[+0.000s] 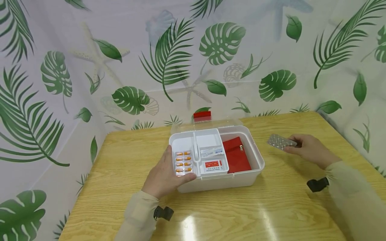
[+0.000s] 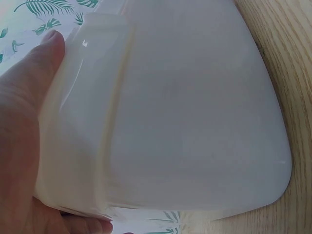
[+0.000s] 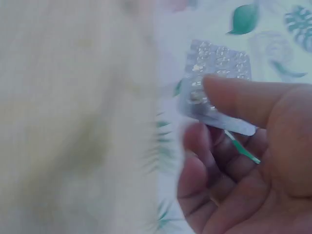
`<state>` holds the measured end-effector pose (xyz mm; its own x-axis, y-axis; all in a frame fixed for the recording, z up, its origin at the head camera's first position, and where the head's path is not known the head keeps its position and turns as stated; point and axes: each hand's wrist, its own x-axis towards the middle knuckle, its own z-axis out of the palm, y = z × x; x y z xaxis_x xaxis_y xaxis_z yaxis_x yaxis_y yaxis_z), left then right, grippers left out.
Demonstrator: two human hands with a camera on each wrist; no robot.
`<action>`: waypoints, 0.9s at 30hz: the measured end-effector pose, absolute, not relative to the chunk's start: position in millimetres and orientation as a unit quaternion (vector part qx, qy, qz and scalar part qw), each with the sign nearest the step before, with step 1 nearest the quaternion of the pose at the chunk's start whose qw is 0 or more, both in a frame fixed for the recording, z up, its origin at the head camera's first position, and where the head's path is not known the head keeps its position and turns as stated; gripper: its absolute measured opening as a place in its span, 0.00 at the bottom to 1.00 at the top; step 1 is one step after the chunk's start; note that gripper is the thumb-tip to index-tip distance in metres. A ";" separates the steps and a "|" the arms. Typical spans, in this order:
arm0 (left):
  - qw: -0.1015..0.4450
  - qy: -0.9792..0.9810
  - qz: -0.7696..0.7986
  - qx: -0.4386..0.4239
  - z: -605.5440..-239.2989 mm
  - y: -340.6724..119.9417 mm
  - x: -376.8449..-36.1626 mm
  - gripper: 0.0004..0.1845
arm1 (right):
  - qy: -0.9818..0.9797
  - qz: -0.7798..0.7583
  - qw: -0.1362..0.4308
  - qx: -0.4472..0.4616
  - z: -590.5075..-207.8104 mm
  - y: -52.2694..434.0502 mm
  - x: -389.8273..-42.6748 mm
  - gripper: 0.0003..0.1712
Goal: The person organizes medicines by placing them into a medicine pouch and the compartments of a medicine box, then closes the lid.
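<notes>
A white plastic box stands open on the wooden table. My left hand grips its front left corner, thumb on the rim beside a blister of orange capsules. In the left wrist view the box wall fills the frame, with my left hand wrapped round its edge. My right hand is to the right of the box, above the table, pinching a silver blister pack. The right wrist view shows my thumb pressed on that silver pack.
Inside the box a white tray holds small white cartons, and a red pouch lies in the right half. The clear lid with a red latch leans back. Leaf-print curtains close in the table on three sides.
</notes>
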<state>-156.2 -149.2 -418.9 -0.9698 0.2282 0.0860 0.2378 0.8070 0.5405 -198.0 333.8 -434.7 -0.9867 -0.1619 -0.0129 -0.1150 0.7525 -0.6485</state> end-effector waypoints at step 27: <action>0.004 -0.952 -0.283 -0.121 -418.5 -148.9 -158.1 0.73 | 0.889 -0.437 0.103 -0.088 -326.8 162.2 -233.1 0.24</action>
<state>-158.1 -148.9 -418.5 -0.9709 0.2271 0.0763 0.2320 0.8113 0.5367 -233.1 162.2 -326.8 -0.9633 -0.2466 -0.1061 -0.0669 0.6031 -0.7949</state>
